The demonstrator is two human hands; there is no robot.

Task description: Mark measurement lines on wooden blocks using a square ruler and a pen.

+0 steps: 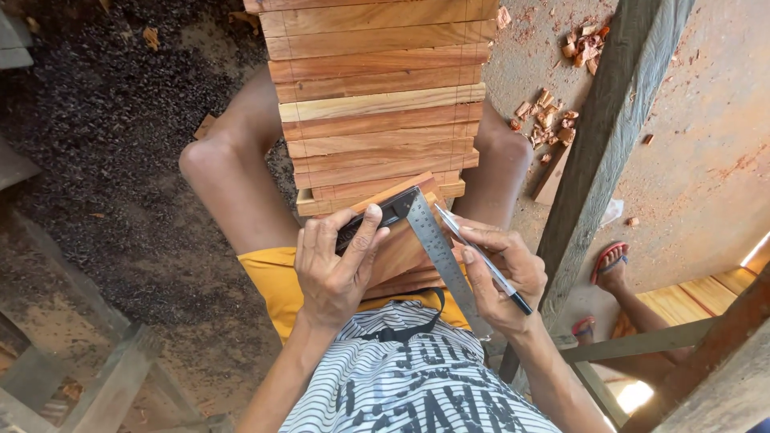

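Observation:
A reddish wooden piece rests on my lap. My left hand presses the dark stock of a metal try square against the wood's edge. The square's steel blade runs diagonally across the wood toward my shirt. My right hand holds a pen with its tip at the blade's edge near the top of the wood. A stack of planed wooden slats lies between my knees, running away from me.
Wood chips lie scattered on the sandy ground at right. A grey timber post slants down the right side. Another person's foot in a red sandal stands at right. Dark gravel covers the left; grey planks sit lower left.

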